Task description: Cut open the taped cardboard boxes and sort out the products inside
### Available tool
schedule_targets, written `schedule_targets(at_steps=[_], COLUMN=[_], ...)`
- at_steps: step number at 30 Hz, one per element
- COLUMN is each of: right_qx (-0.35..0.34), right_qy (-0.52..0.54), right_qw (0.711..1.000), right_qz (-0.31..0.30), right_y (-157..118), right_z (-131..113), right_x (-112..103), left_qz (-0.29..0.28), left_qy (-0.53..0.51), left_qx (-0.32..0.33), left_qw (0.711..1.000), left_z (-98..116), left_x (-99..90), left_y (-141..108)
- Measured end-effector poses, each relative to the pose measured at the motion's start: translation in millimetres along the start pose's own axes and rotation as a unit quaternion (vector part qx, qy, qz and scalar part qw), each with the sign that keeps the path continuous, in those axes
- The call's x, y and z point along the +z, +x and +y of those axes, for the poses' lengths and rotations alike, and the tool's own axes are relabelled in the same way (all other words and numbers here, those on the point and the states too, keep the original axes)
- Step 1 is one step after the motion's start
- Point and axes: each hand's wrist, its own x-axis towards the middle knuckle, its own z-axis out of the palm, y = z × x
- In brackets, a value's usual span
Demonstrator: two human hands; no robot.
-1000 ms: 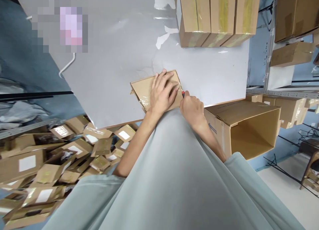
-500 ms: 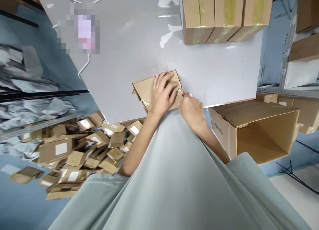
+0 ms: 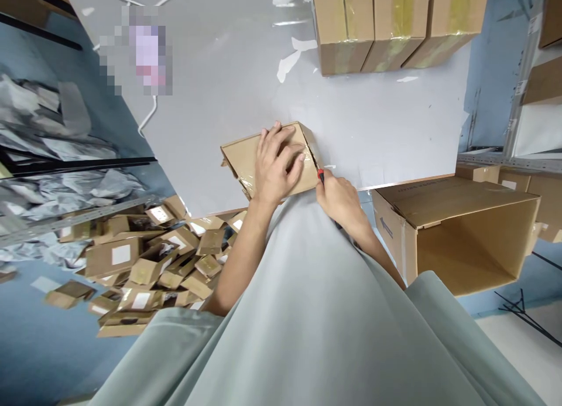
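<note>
A small brown cardboard box (image 3: 246, 151) with clear tape at its ends lies at the near edge of the table. My left hand (image 3: 276, 166) rests flat on its top, fingers spread. At the box's right end, my right hand (image 3: 340, 198) is closed round a red-and-black box cutter (image 3: 321, 175). The cutter is close to the taped edge; its blade cannot be made out. A dark gap shows along that right edge, beside the tape.
Three taped cartons (image 3: 373, 28) stand at the back of the grey table (image 3: 211, 89). Below right is a large open carton (image 3: 456, 210). Several opened boxes (image 3: 162, 248) are heaped on the floor at left. A white cable (image 3: 149, 116) and a blurred-out item lie at the table's left.
The small box and my left hand have moved slightly left in view, and more of the box's right end shows. The cutter is now lower along that end. The whole view has shifted a little.
</note>
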Motion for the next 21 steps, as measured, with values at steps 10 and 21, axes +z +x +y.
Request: schedule_targets(at_steps=[10, 21], right_qx=[-0.034, 0.064], right_qy=[0.073, 0.322], right_qw=[0.996, 0.934], right_qz=[0.040, 0.139], right_y=[-12, 136], right_z=[22, 114], right_x=[17, 65], left_qz=[0.049, 0.180], left_qy=[0.031, -0.050], left_qx=[-0.058, -0.220], left_qw=[0.997, 0.957], left_z=[-2, -85], left_x=[-12.3, -44.8], left_y=[-18, -87])
